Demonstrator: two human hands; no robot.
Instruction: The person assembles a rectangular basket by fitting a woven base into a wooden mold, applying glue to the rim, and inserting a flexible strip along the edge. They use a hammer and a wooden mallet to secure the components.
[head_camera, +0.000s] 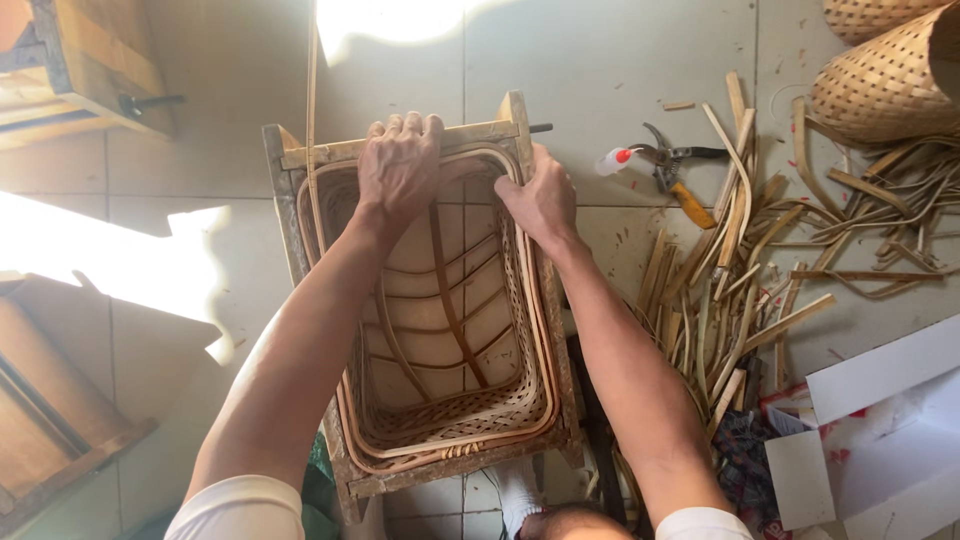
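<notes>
A rectangular woven bamboo basket (500, 400) sits inside a rough wooden frame (285, 190) on the tiled floor, open side up. My left hand (400, 165) grips the far edge, fingers curled over the frame's top bar and the basket rim. My right hand (542, 200) presses on the far right corner of the rim, next to the frame's upright post. A long thin bamboo strip (311, 90) rises from the basket's far left corner.
Many cut bamboo strips (740, 270) lie scattered at the right. Pruning shears (672, 170) and a small bottle with a red cap (612, 160) lie beyond them. Woven baskets (885, 75) stand far right, white cardboard (880, 375) near right, wooden furniture (90, 60) left.
</notes>
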